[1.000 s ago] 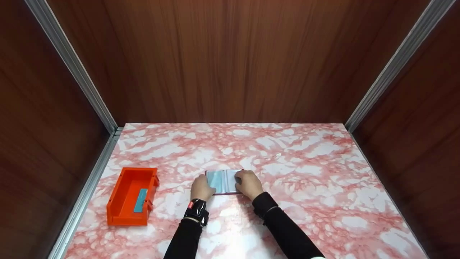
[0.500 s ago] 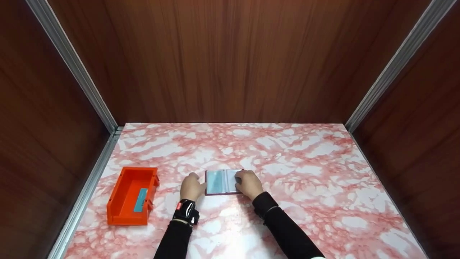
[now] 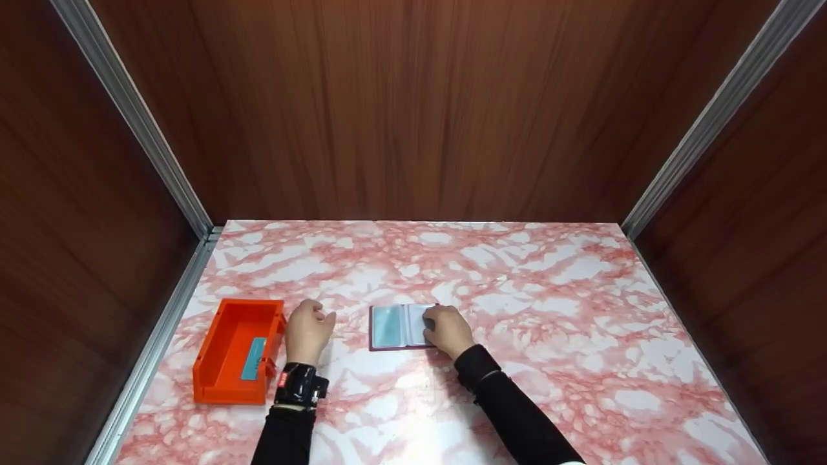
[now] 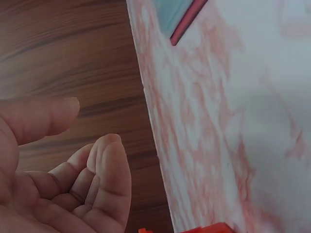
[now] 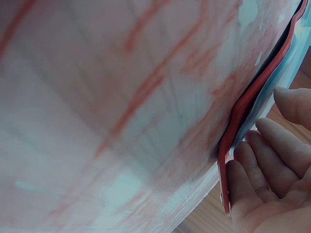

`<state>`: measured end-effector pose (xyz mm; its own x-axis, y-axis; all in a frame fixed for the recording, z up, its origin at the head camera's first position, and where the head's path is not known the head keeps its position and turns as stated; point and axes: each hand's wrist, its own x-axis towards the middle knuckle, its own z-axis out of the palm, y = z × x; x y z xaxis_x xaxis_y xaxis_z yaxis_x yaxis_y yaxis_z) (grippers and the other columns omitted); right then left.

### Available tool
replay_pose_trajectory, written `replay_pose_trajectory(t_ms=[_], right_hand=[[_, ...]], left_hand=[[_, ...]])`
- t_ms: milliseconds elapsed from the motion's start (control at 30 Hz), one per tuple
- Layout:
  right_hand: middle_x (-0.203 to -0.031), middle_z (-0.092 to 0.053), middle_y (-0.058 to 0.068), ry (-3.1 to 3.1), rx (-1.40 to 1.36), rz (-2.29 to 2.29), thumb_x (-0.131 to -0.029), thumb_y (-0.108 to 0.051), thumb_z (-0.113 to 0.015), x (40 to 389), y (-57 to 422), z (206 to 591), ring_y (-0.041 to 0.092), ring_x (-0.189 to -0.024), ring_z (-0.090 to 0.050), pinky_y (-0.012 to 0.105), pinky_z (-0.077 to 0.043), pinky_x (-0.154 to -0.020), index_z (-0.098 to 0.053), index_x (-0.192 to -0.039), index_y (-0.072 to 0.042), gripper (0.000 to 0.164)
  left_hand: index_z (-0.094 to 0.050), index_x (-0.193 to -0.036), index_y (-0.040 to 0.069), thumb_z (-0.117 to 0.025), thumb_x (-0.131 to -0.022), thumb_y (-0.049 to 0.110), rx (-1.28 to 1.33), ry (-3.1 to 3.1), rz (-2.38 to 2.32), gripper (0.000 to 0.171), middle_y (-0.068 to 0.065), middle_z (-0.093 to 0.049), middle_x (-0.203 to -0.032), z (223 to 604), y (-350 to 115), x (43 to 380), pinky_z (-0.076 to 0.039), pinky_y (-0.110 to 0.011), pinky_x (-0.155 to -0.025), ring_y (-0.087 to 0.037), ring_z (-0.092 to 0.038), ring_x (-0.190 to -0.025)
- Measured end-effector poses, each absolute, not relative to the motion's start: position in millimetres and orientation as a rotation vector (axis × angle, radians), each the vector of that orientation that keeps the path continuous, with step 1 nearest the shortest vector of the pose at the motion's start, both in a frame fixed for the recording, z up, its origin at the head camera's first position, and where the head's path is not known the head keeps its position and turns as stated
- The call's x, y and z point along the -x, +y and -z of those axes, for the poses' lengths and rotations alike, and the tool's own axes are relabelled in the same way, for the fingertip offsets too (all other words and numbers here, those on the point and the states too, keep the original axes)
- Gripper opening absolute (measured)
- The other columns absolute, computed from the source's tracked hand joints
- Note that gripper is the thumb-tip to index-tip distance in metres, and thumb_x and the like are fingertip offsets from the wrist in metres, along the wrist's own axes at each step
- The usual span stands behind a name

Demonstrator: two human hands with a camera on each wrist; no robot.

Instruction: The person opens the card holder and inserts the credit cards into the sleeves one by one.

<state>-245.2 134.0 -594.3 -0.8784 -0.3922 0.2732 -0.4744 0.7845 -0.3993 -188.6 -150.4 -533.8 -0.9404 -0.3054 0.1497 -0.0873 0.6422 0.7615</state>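
A card holder (image 3: 387, 328) with a dark red cover and clear sleeves lies spread open on the table. My right hand (image 3: 448, 330) holds its right side, fingers bent against the sleeves and hiding part of them. In the right wrist view, the red cover (image 5: 240, 109) bends up beside the fingers. My left hand (image 3: 309, 331) is off the holder, just right of an orange bin (image 3: 226, 395). Its fingers are loosely bent, with nothing between them and the thumb in the left wrist view. Inside the bin lies a flat blue-green card (image 3: 253, 359).
The table (image 3: 555, 361) has a red and white marbled top. Brown wood-grain panels (image 3: 413, 116) enclose it at the back and both sides, with metal rails (image 3: 132, 106) at the corners. The bin stands near the left edge.
My left hand has let go of the holder's left side and moved left to beside the orange bin. The right hand and the card holder have stayed in place.
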Motion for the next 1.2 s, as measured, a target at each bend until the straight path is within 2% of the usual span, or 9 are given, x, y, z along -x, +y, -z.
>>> replay_pose_trajectory(t_ms=[233, 533, 900, 1033, 1100, 1200], right_hand=[[-0.093, -0.07, 0.012, -2.798, -0.68, -0.679, -0.074, -0.002, -0.076, 245, 133, 593, 0.037, -0.088, -0.063, 0.046, -0.051, -0.077, -0.071, -0.093, -0.003, 0.02], [-0.094, -0.071, 0.013, -2.784, -0.699, -0.673, -0.075, -0.001, -0.075, 247, 134, 596, 0.037, -0.09, -0.063, 0.046, -0.051, -0.08, -0.072, -0.095, -0.003, 0.02], [-0.095, -0.071, 0.012, -2.76, -0.703, -0.672, -0.073, -0.001, -0.075, 245, 133, 597, 0.037, -0.092, -0.064, 0.045, -0.051, -0.081, -0.071, -0.092, -0.003, 0.02], [-0.096, -0.071, 0.012, -2.779, -0.688, -0.682, -0.074, -0.002, -0.073, 245, 133, 596, 0.036, -0.091, -0.063, 0.044, -0.051, -0.078, -0.071, -0.093, -0.004, 0.02], [-0.095, -0.071, 0.011, -2.773, -0.698, -0.678, -0.074, -0.001, -0.073, 245, 133, 596, 0.036, -0.09, -0.063, 0.044, -0.051, -0.078, -0.071, -0.092, -0.004, 0.019], [-0.093, -0.07, 0.011, -2.759, -0.711, -0.678, -0.074, -0.001, -0.073, 245, 133, 596, 0.036, -0.088, -0.063, 0.044, -0.051, -0.077, -0.071, -0.092, -0.004, 0.019]], left_hand=[[-0.062, -0.111, -0.009, -0.07, -0.089, 0.012, -0.311, -2.545, 1.132, 0.031, -0.021, -0.065, -0.092, 513, -179, 182, -0.05, -0.05, -0.075, -0.037, -0.062, -0.083], [-0.061, -0.103, -0.009, -0.067, -0.088, 0.01, -0.362, -2.56, 1.068, 0.024, -0.021, -0.066, -0.088, 506, -214, 177, -0.05, -0.051, -0.075, -0.037, -0.063, -0.08], [-0.061, -0.103, -0.013, -0.064, -0.09, 0.014, -0.494, -2.676, 0.953, 0.03, -0.032, -0.064, -0.1, 511, -252, 163, -0.045, -0.056, -0.085, -0.048, -0.059, -0.094], [-0.059, -0.106, -0.013, -0.06, -0.092, 0.016, -0.533, -2.788, 0.918, 0.032, -0.032, -0.063, -0.104, 514, -265, 161, -0.044, -0.057, -0.086, -0.049, -0.058, -0.096], [-0.059, -0.103, -0.013, -0.06, -0.092, 0.016, -0.522, -2.806, 0.906, 0.032, -0.031, -0.063, -0.101, 516, -269, 161, -0.045, -0.058, -0.083, -0.049, -0.059, -0.093], [-0.059, -0.092, -0.011, -0.061, -0.09, 0.016, -0.502, -2.817, 0.889, 0.027, -0.028, -0.063, -0.088, 520, -274, 162, -0.046, -0.056, -0.076, -0.046, -0.06, -0.083]])
